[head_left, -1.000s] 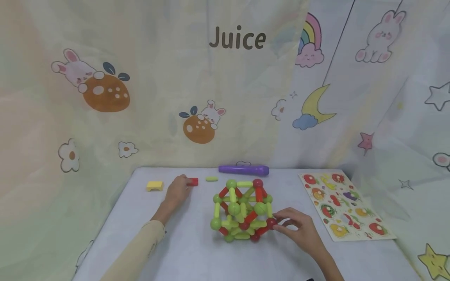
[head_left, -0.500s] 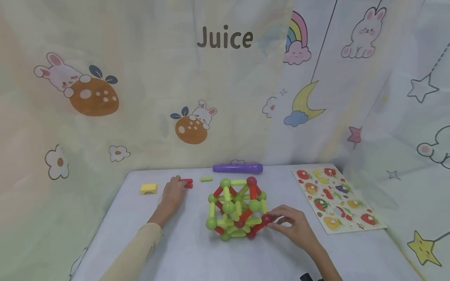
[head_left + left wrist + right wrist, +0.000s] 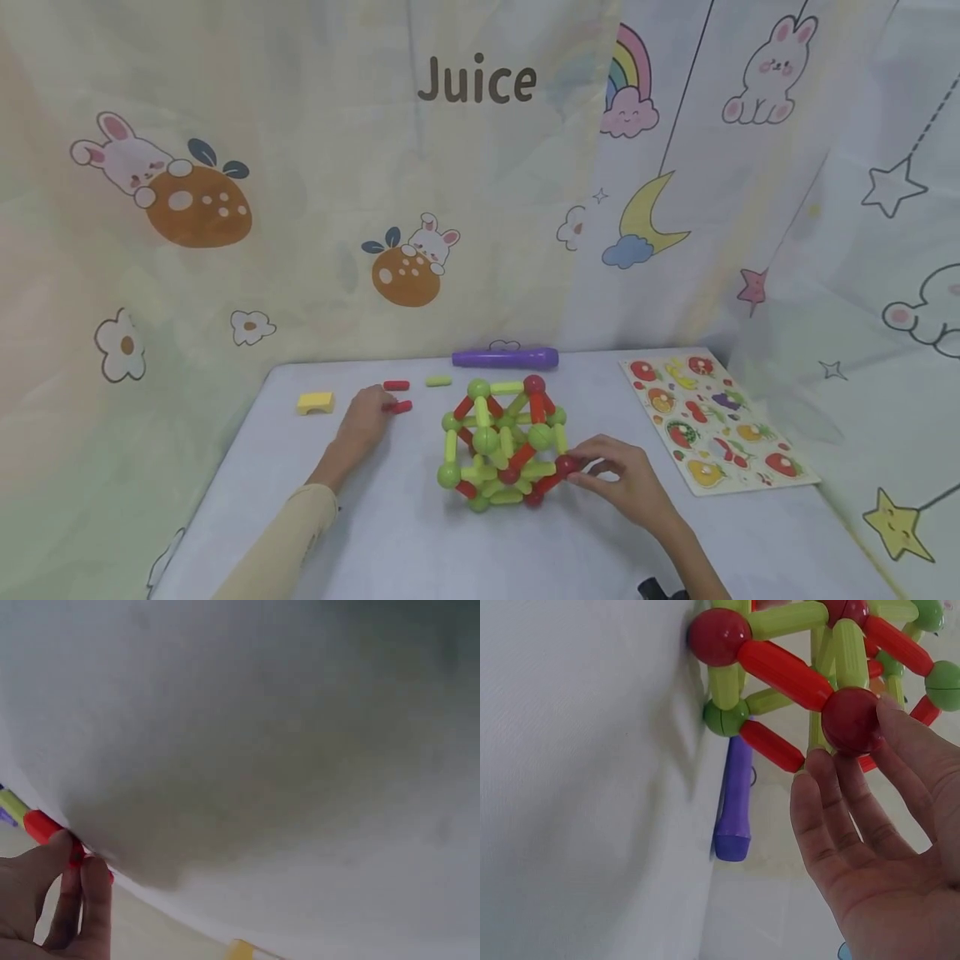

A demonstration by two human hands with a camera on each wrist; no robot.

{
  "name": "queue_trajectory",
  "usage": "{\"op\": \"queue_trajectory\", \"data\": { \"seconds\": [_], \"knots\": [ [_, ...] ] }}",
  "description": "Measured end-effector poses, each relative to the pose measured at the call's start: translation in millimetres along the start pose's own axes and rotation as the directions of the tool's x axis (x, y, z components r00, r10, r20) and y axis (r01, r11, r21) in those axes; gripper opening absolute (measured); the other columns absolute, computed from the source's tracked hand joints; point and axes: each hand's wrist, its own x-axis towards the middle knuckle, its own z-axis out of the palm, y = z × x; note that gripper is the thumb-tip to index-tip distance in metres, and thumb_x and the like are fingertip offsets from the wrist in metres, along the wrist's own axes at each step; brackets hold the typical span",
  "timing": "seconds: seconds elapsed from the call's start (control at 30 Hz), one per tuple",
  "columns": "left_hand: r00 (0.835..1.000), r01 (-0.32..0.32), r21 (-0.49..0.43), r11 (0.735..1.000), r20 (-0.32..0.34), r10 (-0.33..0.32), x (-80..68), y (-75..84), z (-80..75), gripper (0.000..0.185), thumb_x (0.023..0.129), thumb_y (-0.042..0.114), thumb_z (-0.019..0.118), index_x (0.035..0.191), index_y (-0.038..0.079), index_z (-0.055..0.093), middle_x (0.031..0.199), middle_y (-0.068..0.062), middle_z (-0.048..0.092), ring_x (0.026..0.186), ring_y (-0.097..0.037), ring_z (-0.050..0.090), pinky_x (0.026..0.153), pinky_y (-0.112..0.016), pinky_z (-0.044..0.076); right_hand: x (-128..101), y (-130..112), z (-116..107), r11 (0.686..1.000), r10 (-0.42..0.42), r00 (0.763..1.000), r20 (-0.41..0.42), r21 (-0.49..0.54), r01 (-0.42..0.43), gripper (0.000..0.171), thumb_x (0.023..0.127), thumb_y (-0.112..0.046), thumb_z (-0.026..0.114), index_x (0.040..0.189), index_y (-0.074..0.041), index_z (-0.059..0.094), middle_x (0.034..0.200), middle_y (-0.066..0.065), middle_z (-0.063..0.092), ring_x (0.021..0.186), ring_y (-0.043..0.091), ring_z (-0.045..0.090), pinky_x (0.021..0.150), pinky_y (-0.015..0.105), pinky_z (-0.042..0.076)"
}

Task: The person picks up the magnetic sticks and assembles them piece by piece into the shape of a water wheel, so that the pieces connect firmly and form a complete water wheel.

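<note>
A lattice of red and lime-green magnetic sticks and balls (image 3: 517,454) stands on the table in the head view. At its right lower corner my right hand (image 3: 626,483) pinches a dark red ball (image 3: 853,721) between thumb and fingers, clearly seen in the right wrist view. Left of the lattice, my left hand (image 3: 363,421) pinches a red stick (image 3: 403,407) low over the table. A second red stick (image 3: 396,385) lies just behind it, and a lime-green stick (image 3: 438,381) lies to the right of that one.
A yellow arched block (image 3: 316,403) lies left of my left hand. Along the back edge is a purple tapered tube (image 3: 506,359). The fruit picture board (image 3: 720,425) lies at the right. Printed cloth (image 3: 322,192) hangs behind the white table (image 3: 420,550).
The two red sticks, side by side before, are now apart, as my left hand has drawn one toward the front. My right hand stays at the red ball. The head view has shifted slightly.
</note>
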Motion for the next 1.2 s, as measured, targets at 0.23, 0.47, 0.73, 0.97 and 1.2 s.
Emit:
{"op": "queue_trajectory", "data": {
  "seconds": [0.23, 0.47, 0.73, 0.97, 1.2],
  "knots": [
    [0.997, 0.074, -0.269, 0.96, -0.004, -0.078, -12.8, -11.6, -9.9, 0.024, 0.094, 0.0, 0.079, 0.118, 0.0, 0.081, 0.114, -0.014, 0.081, 0.121, -0.04, 0.068, 0.102, -0.056, 0.057, 3.5, 0.6, 0.7, 0.999, 0.021, 1.0, 0.017, 0.033, -0.022, 0.033, 0.087, -0.005, 0.088, 0.119, -0.008, 0.079, 0.11, 0.002, 0.078, 0.099, 0.013, 0.075, 0.08, 0.031, 0.065],
    [0.989, 0.147, -0.499, 0.854, 0.056, -0.138, -27.9, 4.7, -20.2, 0.024, 0.092, 0.017, 0.088, 0.116, 0.012, 0.085, 0.109, -0.005, 0.083, 0.116, -0.029, 0.072, 0.094, -0.041, 0.061, 1.9, -0.1, -1.3, 0.999, 0.026, 0.999, 0.022, 0.04, -0.026, 0.034, 0.088, -0.005, 0.088, 0.121, -0.003, 0.078, 0.11, 0.003, 0.078, 0.099, 0.014, 0.075, 0.082, 0.034, 0.065],
    [0.997, 0.072, -0.696, 0.715, 0.063, -0.04, -55.4, 50.7, -29.9, 0.026, 0.09, 0.016, 0.09, 0.114, 0.012, 0.086, 0.108, -0.005, 0.083, 0.104, -0.021, 0.077, 0.087, -0.027, 0.061, -2.1, -3.1, -3.8, 0.997, 0.011, 1.0, 0.027, 0.079, -0.013, 0.035, 0.088, -0.001, 0.086, 0.122, 0.001, 0.076, 0.11, 0.01, 0.078, 0.098, 0.019, 0.077, 0.084, 0.031, 0.065],
    [0.995, -0.034, -0.808, 0.589, 0.025, 0.092, -76.9, 84.0, -34.4, 0.025, 0.089, 0.006, 0.088, 0.113, 0.003, 0.084, 0.11, -0.014, 0.082, 0.099, -0.021, 0.079, 0.089, -0.03, 0.063, -1.3, -9.4, -3.5, 0.996, 0.01, 1.0, 0.029, 0.085, -0.012, 0.035, 0.089, -0.002, 0.086, 0.123, 0.001, 0.076, 0.111, 0.012, 0.078, 0.098, 0.022, 0.077, 0.084, 0.029, 0.064],
    [0.993, -0.061, -0.82, 0.569, 0.006, 0.114, -89.7, 93.8, -27.3, 0.025, 0.089, 0.002, 0.087, 0.114, 0.002, 0.083, 0.113, -0.014, 0.081, 0.104, -0.019, 0.079, 0.092, -0.031, 0.063, 0.6, -14.5, -2.2, 0.996, -0.005, 0.999, 0.038, 0.094, 0.001, 0.035, 0.089, -0.001, 0.085, 0.123, 0.001, 0.076, 0.11, 0.013, 0.078, 0.099, 0.021, 0.076, 0.085, 0.029, 0.064]
  ]
}}
